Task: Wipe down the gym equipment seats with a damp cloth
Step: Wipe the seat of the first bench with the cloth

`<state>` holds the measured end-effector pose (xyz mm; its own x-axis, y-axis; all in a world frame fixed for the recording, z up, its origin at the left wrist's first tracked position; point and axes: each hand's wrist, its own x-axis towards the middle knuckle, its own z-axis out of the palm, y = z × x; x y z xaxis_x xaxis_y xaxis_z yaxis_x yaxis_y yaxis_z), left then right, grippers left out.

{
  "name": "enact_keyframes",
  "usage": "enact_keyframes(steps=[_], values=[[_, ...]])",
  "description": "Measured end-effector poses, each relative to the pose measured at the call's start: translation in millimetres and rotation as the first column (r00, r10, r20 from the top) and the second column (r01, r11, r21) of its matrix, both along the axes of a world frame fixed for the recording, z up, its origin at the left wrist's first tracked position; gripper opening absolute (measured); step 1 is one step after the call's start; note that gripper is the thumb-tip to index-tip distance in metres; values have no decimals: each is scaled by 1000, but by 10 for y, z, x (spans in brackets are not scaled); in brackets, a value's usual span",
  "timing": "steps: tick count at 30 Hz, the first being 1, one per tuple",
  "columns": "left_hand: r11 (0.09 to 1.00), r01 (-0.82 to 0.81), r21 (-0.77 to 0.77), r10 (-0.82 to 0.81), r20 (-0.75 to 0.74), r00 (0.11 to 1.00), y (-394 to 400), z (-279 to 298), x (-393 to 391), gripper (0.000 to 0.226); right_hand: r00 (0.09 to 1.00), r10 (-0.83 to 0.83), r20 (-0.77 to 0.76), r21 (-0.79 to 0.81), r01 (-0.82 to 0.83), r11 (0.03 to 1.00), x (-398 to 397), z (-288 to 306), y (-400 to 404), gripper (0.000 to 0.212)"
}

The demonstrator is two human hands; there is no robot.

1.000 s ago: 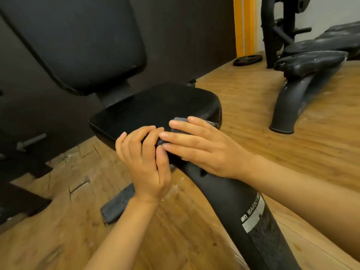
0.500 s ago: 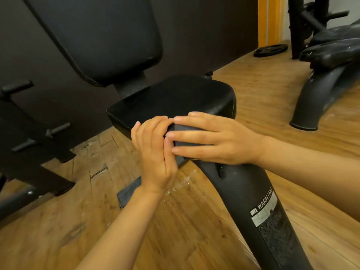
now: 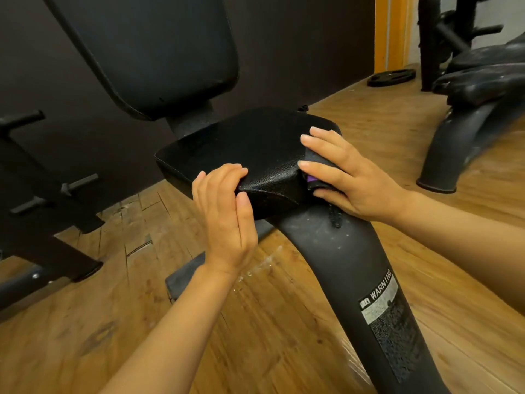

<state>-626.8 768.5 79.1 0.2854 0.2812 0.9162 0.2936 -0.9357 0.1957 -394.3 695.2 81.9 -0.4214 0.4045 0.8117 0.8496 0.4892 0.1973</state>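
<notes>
A black padded seat [image 3: 244, 143] sits in the middle of the view, with a black backrest [image 3: 159, 49] rising behind it. My left hand [image 3: 227, 214] curls over the seat's near corner, fingers on top and thumb below. My right hand [image 3: 349, 180] presses a dark grey cloth [image 3: 314, 159] with a purple patch against the seat's right front edge. Most of the cloth is hidden under that hand.
A black curved frame post [image 3: 369, 280] with a white warning label runs from under the seat to the bottom right. A second black bench [image 3: 480, 81] stands at the far right. A weight plate [image 3: 390, 76] lies on the wooden floor. Black rack bars [image 3: 37, 194] stand at left.
My right hand has slid with the cloth to the right along the seat's front edge. My left hand has stayed on the near corner. The view has moved closer.
</notes>
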Motion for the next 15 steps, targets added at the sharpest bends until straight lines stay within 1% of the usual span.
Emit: enact_keyframes(steps=[2, 6, 8, 11, 13, 15], values=[[1000, -14, 3, 14, 13, 1000, -3, -6, 18, 36, 1000, -3, 17, 20, 3, 1000, -103, 43, 4, 38], [998, -55, 27, 54, 43, 998, -12, -17, 66, 37, 995, -48, 83, 111, 38, 993, -297, 85, -9, 38], [996, -83, 36, 80, 67, 995, -19, -20, 103, 38, 994, -68, 88, 143, 55, 988, -427, 81, 0, 36], [994, -87, 59, 82, 77, 994, -16, -30, 113, 38, 993, -97, 68, 126, 88, 988, -499, 86, -30, 35], [994, -73, 85, 68, 55, 996, -5, -37, 99, 37, 994, -104, 24, 76, 102, 992, -471, 76, -74, 36], [994, -56, 94, 53, 26, 998, -4, -30, 68, 33, 986, -126, -114, 3, 127, 992, -444, 70, -118, 37]])
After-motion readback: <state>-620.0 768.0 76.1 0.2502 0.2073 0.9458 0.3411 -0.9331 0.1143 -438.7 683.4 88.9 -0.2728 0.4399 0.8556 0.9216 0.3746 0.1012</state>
